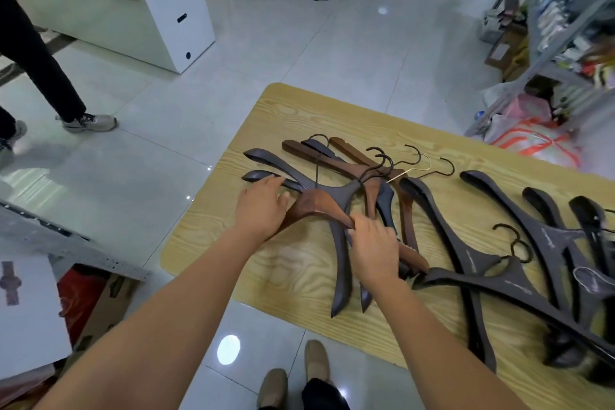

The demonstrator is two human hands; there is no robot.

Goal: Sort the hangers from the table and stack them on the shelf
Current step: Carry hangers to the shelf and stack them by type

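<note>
The reddish-brown hanger (321,206) is held at both arms, lying on top of the mixed pile (339,263) at the near-left part of the table (299,110). Its left arm is gripped by the left hand (261,210), whose fingers curl over the wood and reach onto a dark hanger tip just beyond. Its right arm is clamped by the right hand (374,248), fingers closed round the end.

Sorting looks to be the step in hand: one brown piece is being singled out from a tangle of brown and dark ones. Its neck is buried among crossed arms, and a cluster of hooks (379,160) is bunched just behind. A clean lift is called for next, with the hook worked free so that no neighbours are dragged along.

To the right, a group of dark hangers (539,243) is laid out together, overlapping, apparently sorted already. The metal shelf (562,20) is seen beyond the table's far-right side, crowded and blurred. No hangers can be made out on it, so stacking is judged not yet begun.

Faint pale markings are seen on the necks of the dark hangers, but they are too small to be read. No brand can be made out anywhere.
</note>
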